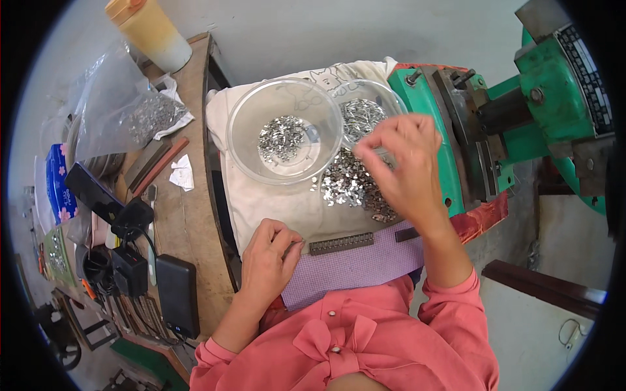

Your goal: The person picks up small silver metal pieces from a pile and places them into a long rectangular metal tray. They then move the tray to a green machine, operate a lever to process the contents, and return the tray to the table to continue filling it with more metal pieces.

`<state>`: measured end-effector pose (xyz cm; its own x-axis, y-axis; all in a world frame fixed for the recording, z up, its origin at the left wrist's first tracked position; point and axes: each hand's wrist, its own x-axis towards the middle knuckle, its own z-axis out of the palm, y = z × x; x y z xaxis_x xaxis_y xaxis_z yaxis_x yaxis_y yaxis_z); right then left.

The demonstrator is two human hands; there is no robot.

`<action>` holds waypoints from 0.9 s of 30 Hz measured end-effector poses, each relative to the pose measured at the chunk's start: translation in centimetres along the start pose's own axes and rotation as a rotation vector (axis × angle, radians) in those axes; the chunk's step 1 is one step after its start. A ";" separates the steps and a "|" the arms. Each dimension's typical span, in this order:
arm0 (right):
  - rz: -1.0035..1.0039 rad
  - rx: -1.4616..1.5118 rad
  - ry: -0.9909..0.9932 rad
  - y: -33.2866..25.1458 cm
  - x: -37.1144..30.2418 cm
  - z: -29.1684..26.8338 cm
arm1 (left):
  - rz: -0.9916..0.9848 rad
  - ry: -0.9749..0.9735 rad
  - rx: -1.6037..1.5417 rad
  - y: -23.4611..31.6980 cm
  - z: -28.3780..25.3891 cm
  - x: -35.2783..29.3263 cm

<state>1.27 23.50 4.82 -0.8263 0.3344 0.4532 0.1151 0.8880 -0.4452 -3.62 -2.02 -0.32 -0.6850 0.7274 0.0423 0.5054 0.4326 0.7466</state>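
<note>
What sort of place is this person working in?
Probably a small metalworking workshop: a heavy green machine stands at the right, a clear round tub holds shiny metal-looking pieces, and a cluttered wooden bench stands at the left.

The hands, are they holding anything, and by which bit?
I can't tell: the left hand curls beside the dark slotted bar, the blurred right hand is by the smaller tub, and nothing held shows clearly.
</note>
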 end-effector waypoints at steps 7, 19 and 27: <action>-0.019 -0.304 0.034 4.2 1.6 0.4 | 0.033 0.016 0.030 0.5 0.2 0.4; 0.267 0.467 -0.203 -0.8 -10.9 -7.2 | 0.009 0.039 0.035 0.0 0.6 0.2; 0.416 0.103 -0.145 1.2 -16.3 -8.2 | -0.054 0.042 -0.040 0.5 0.5 -0.2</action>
<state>19.42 21.74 3.20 -0.7912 0.6017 0.1095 0.4042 0.6488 -0.6447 -2.92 -1.67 -0.26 -0.7326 0.6801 0.0285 0.4466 0.4486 0.7741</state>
